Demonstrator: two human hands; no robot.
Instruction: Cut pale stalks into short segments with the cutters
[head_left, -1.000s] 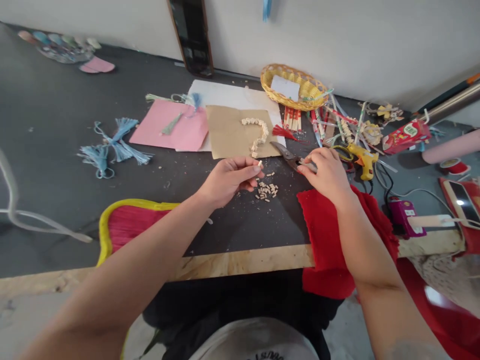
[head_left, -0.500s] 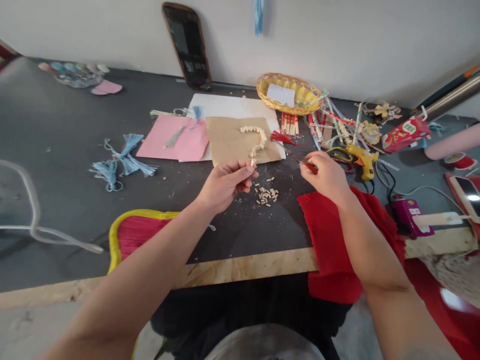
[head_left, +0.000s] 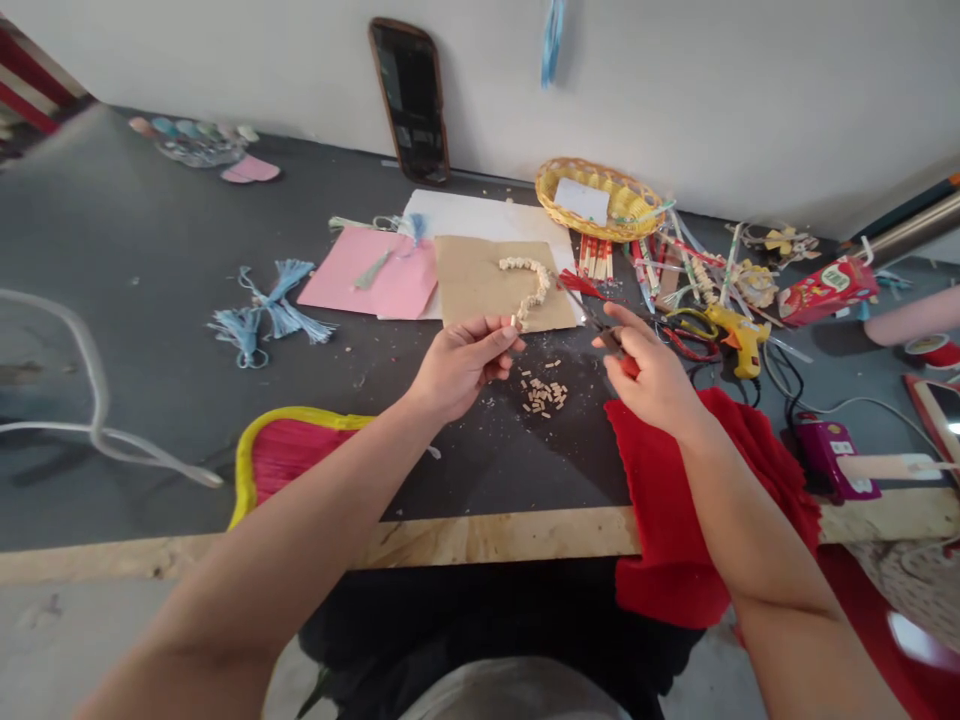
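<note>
My left hand (head_left: 469, 365) pinches the near end of a curved strand of small cream beads (head_left: 538, 283). The strand's far part lies over a brown sheet of paper (head_left: 469, 275). In my right hand (head_left: 649, 375) is a pair of scissors (head_left: 598, 322), its red handle partly hidden by my fingers and its blades pointing up and left, toward the strand. A red tassel (head_left: 581, 284) lies close to the blades. Below and between my hands, several short pale tube-like pieces (head_left: 545, 394) lie in a loose pile on the dark table.
A red cloth (head_left: 671, 490) hangs over the table's front edge under my right forearm. At the right are a yellow glue gun (head_left: 739, 335) and a purple power socket (head_left: 836, 455). A wicker basket (head_left: 555, 215) stands behind. Blue tassels (head_left: 277, 310) lie at the left.
The view has shifted, so most things appear further right. My right hand has turned a little, with its fingers more spread on the scissors. My left hand keeps its pinch on the strand.
</note>
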